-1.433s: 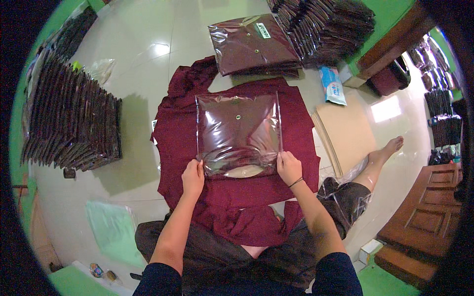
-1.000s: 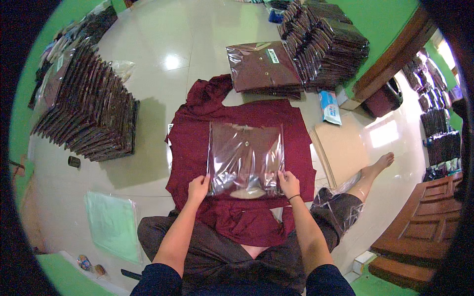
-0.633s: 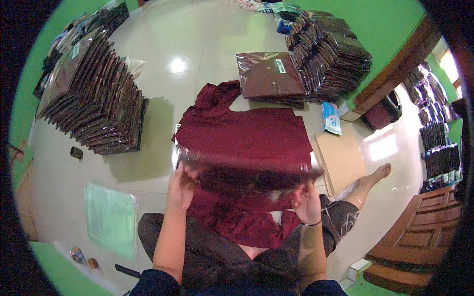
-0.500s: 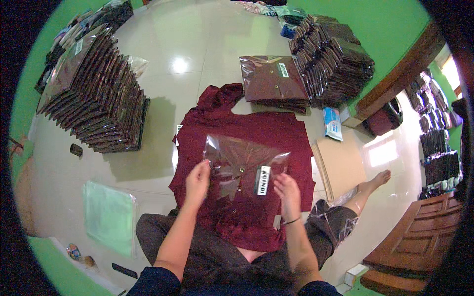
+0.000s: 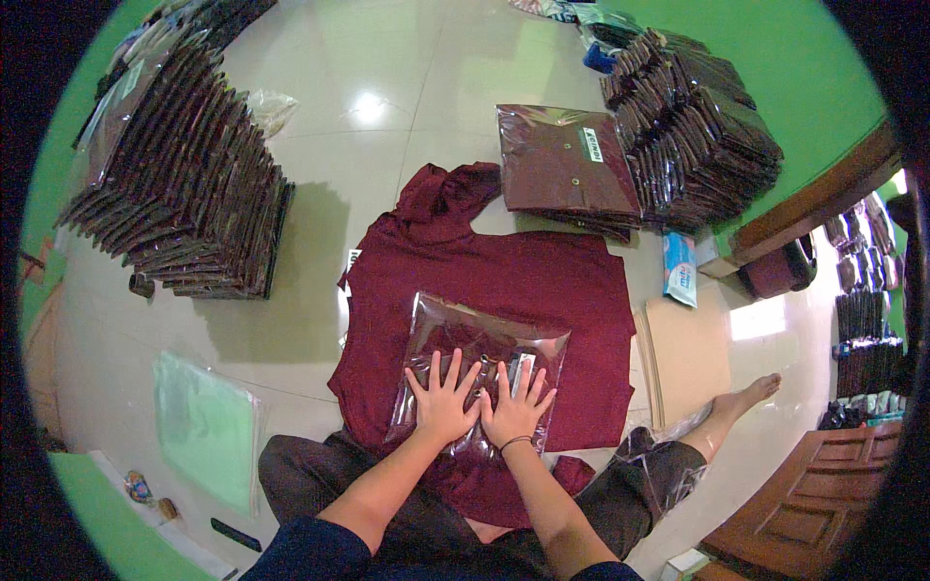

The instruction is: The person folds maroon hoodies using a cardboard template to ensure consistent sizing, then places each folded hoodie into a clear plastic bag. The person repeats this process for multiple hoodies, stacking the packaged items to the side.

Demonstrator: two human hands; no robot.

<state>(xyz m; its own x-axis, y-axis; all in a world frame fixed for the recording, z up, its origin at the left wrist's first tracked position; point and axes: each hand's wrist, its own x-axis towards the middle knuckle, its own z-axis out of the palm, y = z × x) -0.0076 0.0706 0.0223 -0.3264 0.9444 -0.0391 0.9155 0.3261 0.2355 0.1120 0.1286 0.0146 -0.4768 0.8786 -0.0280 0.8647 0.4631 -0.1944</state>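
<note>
A folded maroon shirt in a clear plastic bag point(image 5: 484, 329) lies in front of me, on top of a spread-out maroon shirt point(image 5: 542, 261). My left hand point(image 5: 446, 405) rests flat on the bag with its fingers spread. Beside it, my right hand point(image 5: 515, 407) presses flat too, fingers apart, partly covering a white label. The thumbs nearly meet over the middle of the bag. Snap buttons show through the plastic between the hands.
Tall stacks of bagged dark garments stand at left point(image 5: 194, 184) and far right point(image 5: 688, 136), with a bagged shirt point(image 5: 562, 155) beside the right one. Clear plastic bags point(image 5: 205, 431) lie at left. Cardboard sheets point(image 5: 683, 358) and a blue-white packet point(image 5: 680, 266) are at right.
The bagged shirt, held up by its sides before, now lies on the spread shirt. Both hands have let go of its edges, moved inward and flattened on top.
</note>
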